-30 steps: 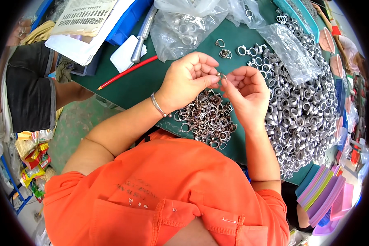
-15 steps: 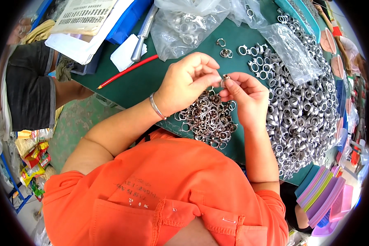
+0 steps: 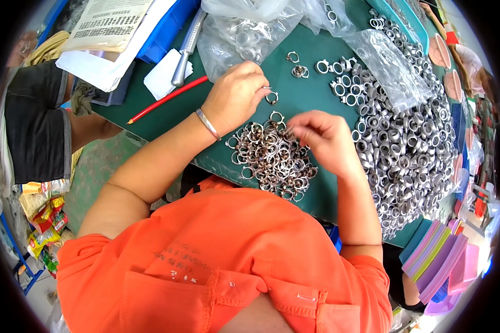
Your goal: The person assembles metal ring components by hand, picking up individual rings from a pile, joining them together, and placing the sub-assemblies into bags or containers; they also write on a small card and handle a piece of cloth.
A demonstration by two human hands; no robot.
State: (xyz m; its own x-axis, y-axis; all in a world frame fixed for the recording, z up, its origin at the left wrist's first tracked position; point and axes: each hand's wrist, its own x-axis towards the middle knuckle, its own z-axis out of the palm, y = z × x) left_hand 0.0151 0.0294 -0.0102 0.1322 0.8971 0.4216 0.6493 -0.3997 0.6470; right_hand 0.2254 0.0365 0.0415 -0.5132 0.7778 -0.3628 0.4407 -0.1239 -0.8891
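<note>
My left hand (image 3: 236, 97), a metal bangle on its wrist, is closed with a thin silver ring (image 3: 271, 99) at its fingertips, just above the green table. My right hand (image 3: 326, 141) reaches over the far right edge of a small heap of silver rings with brownish settings (image 3: 269, 161). Its fingers are pinched together, with a glint of metal at the tips; what they hold is too small to make out. Beyond the hands lie two loose rings, one plain-looking ring (image 3: 292, 56) and one with a dark setting (image 3: 299, 71).
A large pile of thicker grey metal rings (image 3: 405, 150) covers the right side, with a clear plastic bag (image 3: 391, 72) on it. Further back are bagged rings (image 3: 244, 39), a utility knife (image 3: 189, 47), a red pencil (image 3: 166, 100) and papers (image 3: 103, 33). Another person's leg (image 3: 36, 122) is at left.
My hands have moved apart from the ring they both touched. The left has gone left with a ring at its fingertips; the right has dropped toward the small heap.
</note>
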